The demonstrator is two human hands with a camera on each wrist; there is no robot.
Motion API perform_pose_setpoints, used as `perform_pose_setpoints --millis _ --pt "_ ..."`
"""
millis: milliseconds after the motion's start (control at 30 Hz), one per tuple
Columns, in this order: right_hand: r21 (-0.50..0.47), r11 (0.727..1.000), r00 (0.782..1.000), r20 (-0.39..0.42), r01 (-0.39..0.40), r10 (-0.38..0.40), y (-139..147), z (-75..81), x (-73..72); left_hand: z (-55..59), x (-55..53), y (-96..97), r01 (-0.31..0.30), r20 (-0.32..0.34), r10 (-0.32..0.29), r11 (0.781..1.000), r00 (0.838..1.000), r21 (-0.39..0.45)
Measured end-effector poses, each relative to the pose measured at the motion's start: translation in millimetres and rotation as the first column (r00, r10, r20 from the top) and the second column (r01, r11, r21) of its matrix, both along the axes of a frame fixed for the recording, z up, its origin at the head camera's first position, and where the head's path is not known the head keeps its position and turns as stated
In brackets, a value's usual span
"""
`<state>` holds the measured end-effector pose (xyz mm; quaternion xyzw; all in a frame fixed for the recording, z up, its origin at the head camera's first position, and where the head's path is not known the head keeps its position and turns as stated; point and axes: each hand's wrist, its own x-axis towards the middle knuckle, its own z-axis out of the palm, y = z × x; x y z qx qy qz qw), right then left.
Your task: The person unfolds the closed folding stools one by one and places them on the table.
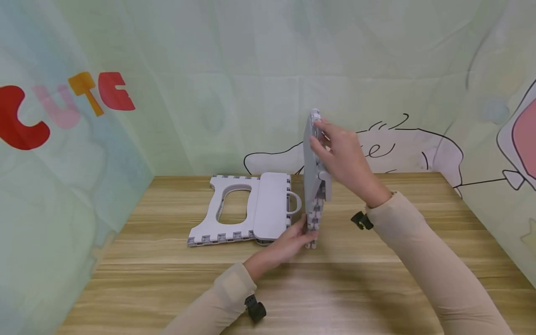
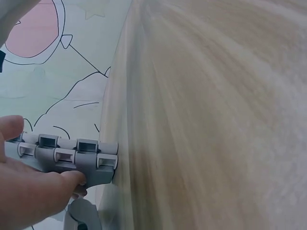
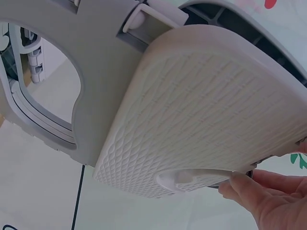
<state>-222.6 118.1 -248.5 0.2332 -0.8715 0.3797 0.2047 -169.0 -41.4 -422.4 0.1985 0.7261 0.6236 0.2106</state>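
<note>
The left hand [image 1: 284, 246] holds the low, near end of the upright folding stool [image 1: 309, 172]. The right hand [image 1: 345, 157] pinches it higher up, on its right side. To the left of both grips, a second folding stool [image 1: 272, 207] lies flat on the table [image 1: 318, 300]. Its loop handle [image 1: 298, 203] sticks out right, toward the upright folding stool, just behind the left hand. A curtain [image 1: 268, 102] hangs behind both grips. On it, a drawn animal [image 1: 406, 163] is behind the right hand, and letters [image 1: 110, 93] are far left of both hands.
</note>
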Motion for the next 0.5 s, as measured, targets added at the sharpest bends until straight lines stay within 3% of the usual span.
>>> perform_pose_setpoints --millis 100,267,400,500 --pt "0.012 1.000 1.000 0.009 -0.003 0.003 0 1.4 0.3 1.3 -0.1 -1.9 -0.013 -0.025 0.012 1.000 1.000 -0.004" --pt "0.026 1.000 1.000 0.025 -0.003 0.002 0 2.5 0.3 4.0 -0.3 -5.1 -0.065 -0.133 0.054 0.994 0.990 -0.084" --pt "0.032 0.999 1.000 0.028 0.002 -0.003 1 2.8 -0.1 9.0 -1.0 -6.1 -0.152 -0.241 0.114 0.977 0.964 -0.148" --pt "0.033 0.999 0.999 0.034 0.001 -0.002 1 3.3 -0.6 12.4 -4.6 -5.9 -0.200 -0.287 0.165 0.975 0.944 -0.097"
